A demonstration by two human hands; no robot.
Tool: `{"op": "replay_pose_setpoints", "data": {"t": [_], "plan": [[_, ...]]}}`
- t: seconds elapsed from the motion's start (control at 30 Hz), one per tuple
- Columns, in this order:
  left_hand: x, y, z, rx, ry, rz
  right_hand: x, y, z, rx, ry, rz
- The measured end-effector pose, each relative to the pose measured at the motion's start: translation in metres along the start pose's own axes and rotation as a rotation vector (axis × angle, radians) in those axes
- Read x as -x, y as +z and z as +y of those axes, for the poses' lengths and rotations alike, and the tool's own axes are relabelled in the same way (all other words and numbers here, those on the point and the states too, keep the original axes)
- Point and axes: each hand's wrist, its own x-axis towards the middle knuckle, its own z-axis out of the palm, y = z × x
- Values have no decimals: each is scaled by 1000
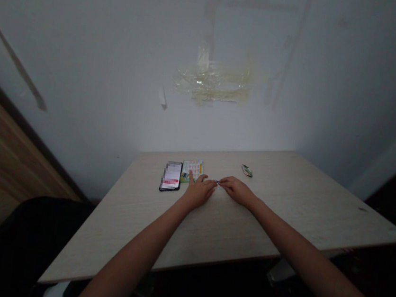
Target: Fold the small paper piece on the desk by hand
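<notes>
My left hand rests palm down on the table, its outer fingers spread and its inner fingertips closed at a small whitish-blue piece that looks like folded paper. From the other side, my right hand pinches the same piece with its fingertips. Most of the piece is hidden by the fingers, and its exact shape is too small to make out. Just beyond my left hand lies a colourful printed sheet or booklet, partly covered by the fingers. A smartphone with a lit screen lies to its left.
A small green and white folded paper piece lies towards the back right of the pale wooden table. Behind the table stands a wall with torn clear tape. A dark object is beside the table's left edge.
</notes>
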Motion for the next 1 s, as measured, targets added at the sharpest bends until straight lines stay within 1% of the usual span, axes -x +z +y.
{"op": "replay_pose_setpoints", "data": {"t": [0.2, 0.33, 0.47, 0.63, 1.0], "plan": [[0, 3, 4, -47, -11, 36, -1, 0, 0, 17, 5, -7], [3, 4, 7, -51, -68, 48, 0, 0, -1, 17, 5, -1], [5, 3, 8, -44, -92, 40, 0, -1, -2, 14, 9, 2], [5, 0, 5, -17, -90, 27, 0, -1, -1, 16, 11, -3], [4, 0, 4, -79, -83, -2, -1, -1, -1, 6, 1, -4]]}}
